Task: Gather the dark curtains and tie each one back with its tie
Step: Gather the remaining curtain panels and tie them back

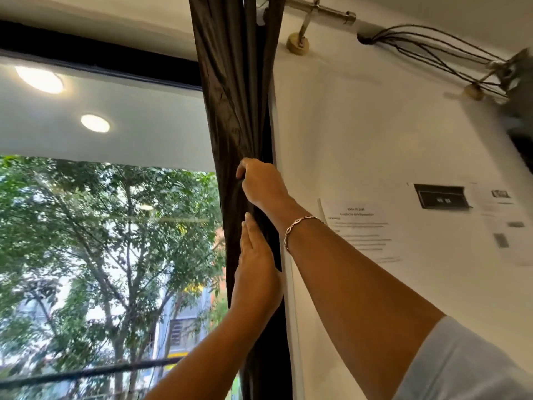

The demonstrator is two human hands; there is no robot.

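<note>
One dark curtain [236, 82] hangs right of the window, with two hands on it: a left hand [256, 272] and a right hand [264, 183], the right wearing one bracelet [300, 226]. Two round lights show at far left, an upper light [39, 79] and a lower light [95, 123]. Overhead there are one metal rod [317, 8] and two wall mounts (the right one blurred), a near mount [298, 43] and a far mount [473, 91].

wall notice [359, 226], printed text too blurred

Dark brown curtain [235, 82] gathered into narrow vertical bunch, hanging from rod at window's right edge.
</note>
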